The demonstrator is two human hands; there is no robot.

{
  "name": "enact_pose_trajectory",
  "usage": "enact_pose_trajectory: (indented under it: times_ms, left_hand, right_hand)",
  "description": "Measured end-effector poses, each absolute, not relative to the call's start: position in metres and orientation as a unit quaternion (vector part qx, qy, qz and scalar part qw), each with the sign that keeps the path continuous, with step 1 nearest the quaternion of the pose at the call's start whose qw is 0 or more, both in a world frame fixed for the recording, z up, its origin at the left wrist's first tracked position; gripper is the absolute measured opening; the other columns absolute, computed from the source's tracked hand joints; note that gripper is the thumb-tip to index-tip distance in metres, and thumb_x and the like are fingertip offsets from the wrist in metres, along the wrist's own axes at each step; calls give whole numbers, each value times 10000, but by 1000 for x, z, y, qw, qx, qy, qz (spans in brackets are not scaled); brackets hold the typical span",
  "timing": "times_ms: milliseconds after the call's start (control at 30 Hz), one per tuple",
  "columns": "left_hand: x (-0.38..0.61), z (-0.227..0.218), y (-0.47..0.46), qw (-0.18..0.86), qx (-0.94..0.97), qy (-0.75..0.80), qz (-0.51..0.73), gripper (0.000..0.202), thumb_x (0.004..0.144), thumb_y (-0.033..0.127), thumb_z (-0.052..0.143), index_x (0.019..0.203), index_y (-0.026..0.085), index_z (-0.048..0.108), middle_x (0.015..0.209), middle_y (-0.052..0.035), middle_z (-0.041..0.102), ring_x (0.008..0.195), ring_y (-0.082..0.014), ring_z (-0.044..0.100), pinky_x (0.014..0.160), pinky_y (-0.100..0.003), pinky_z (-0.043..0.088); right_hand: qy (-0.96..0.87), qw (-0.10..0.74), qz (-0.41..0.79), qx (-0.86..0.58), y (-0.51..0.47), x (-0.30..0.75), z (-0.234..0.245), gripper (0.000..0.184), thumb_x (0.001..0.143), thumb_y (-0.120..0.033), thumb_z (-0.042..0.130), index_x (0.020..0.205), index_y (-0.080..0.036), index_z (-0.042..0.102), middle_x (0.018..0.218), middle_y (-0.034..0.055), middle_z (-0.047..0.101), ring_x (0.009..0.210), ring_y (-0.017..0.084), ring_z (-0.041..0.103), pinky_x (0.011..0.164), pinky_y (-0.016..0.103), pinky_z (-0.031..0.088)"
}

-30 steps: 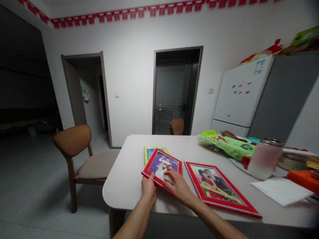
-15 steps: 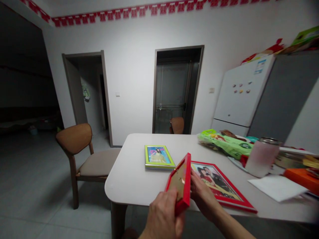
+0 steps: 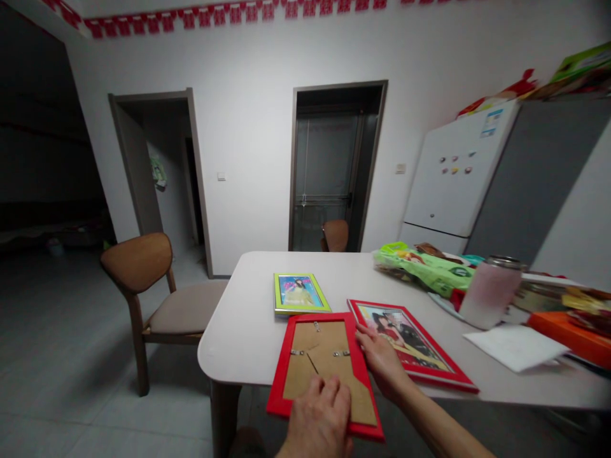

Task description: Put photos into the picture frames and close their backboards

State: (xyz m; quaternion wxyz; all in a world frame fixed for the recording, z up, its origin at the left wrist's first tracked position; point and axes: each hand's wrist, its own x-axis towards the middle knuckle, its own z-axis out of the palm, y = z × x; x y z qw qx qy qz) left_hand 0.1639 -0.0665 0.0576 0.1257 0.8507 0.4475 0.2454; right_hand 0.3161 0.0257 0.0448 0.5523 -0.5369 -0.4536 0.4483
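A small red picture frame (image 3: 319, 353) lies face down at the table's near edge, its brown backing board and metal clips showing. My left hand (image 3: 319, 416) rests on its lower part with fingers curled over the backing. My right hand (image 3: 379, 359) holds the frame's right edge, fingers closed on it. A larger red framed photo (image 3: 410, 343) lies face up just to the right. A green framed photo (image 3: 298, 292) lies face up behind.
The white table (image 3: 243, 331) carries a green snack bag (image 3: 424, 267), a pink jar (image 3: 489, 292), white paper (image 3: 515, 346) and an orange box (image 3: 573, 331) at right. A wooden chair (image 3: 153, 292) stands left. A fridge (image 3: 458, 178) stands behind.
The small red frame was lifted off the green frame, turned over, and now lies back side up at the table's near edge. Both hands stayed on it.
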Motion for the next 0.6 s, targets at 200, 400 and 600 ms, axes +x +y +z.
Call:
enact_pose_trajectory:
  times_ms: [200,400,600]
  left_hand:
    - [170,54,-65,81,869,450,188,483,575,52,563,1051,120,516,1121,-163,524,942,-350,486,719,-460,475]
    - [174,39,-58,31,872,465,153,269,726,125,455,984,147,528,1100,-97,546,932,-285,496,700,-399,493]
    - [174,28,-54,44,865,480,141,228,769,143,414,959,162,538,1088,-57,554,940,-246,482,736,-365,476]
  right_hand:
    - [-618,405,270,-618,38,318,28,491,595,-236,489,1070,-121,533,918,81,652,809,212,599,743,299,434]
    - [-688,318,170,-630,49,316,10,477,648,-222,397,1089,-88,522,1028,114,606,939,202,552,823,284,387]
    - [-744,274,93,-602,49,312,5,393,666,-195,371,987,-122,585,970,94,621,911,187,548,824,274,369]
